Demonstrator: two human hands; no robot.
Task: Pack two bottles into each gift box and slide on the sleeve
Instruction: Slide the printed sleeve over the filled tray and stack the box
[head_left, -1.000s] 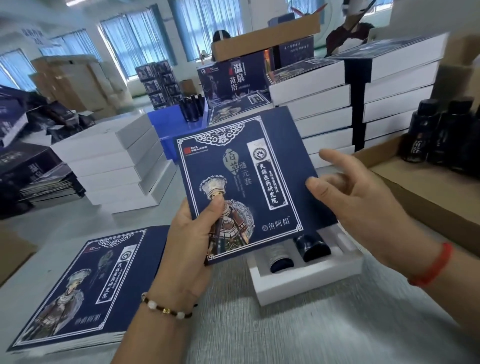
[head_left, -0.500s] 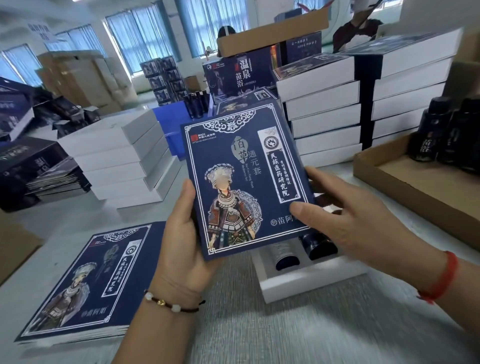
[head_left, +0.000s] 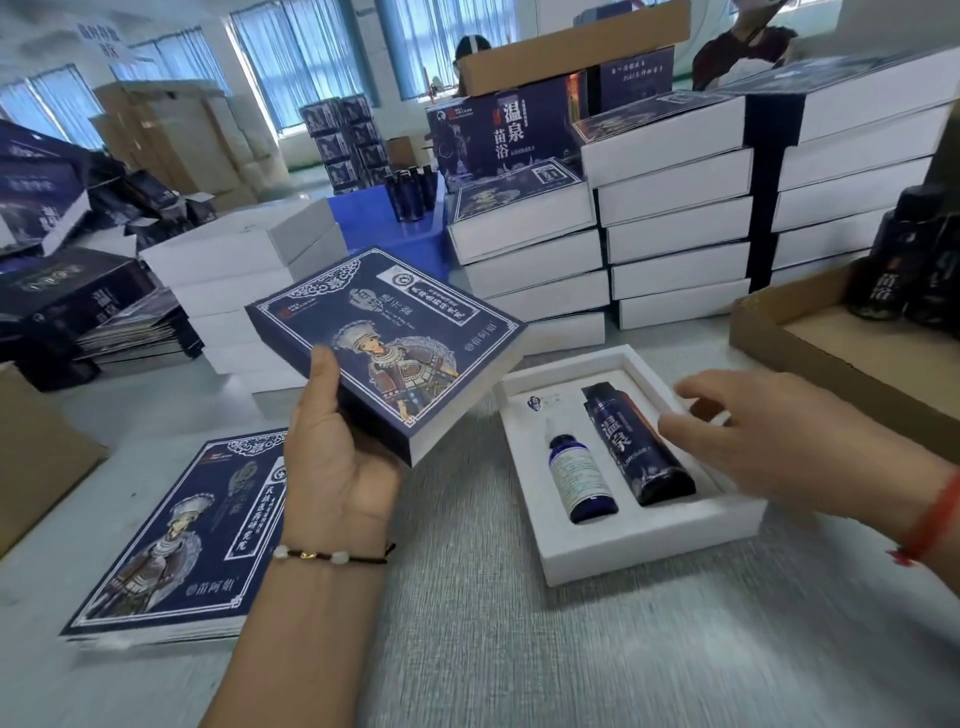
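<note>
A white gift box (head_left: 649, 540) lies open on the grey table with two bottles in its foam insert: a small blue dropper bottle (head_left: 576, 475) on the left and a taller dark bottle (head_left: 636, 449) on the right. My left hand (head_left: 337, 457) grips a dark blue printed sleeve (head_left: 395, 343) by its near corner, tilted and held up to the left of the box. My right hand (head_left: 769, 431) hovers over the box's right side with fingers spread, holding nothing.
A pile of flat blue sleeves (head_left: 171, 540) lies at the near left. Stacks of white boxes (head_left: 675, 218) rise behind the open box, with more (head_left: 234, 270) at the left. A cardboard tray (head_left: 831, 353) with dark bottles (head_left: 904, 265) sits at the right.
The sleeve has swung left and tilted down off the box, now held by my left hand alone. My right hand has let go and moved over the uncovered box.
</note>
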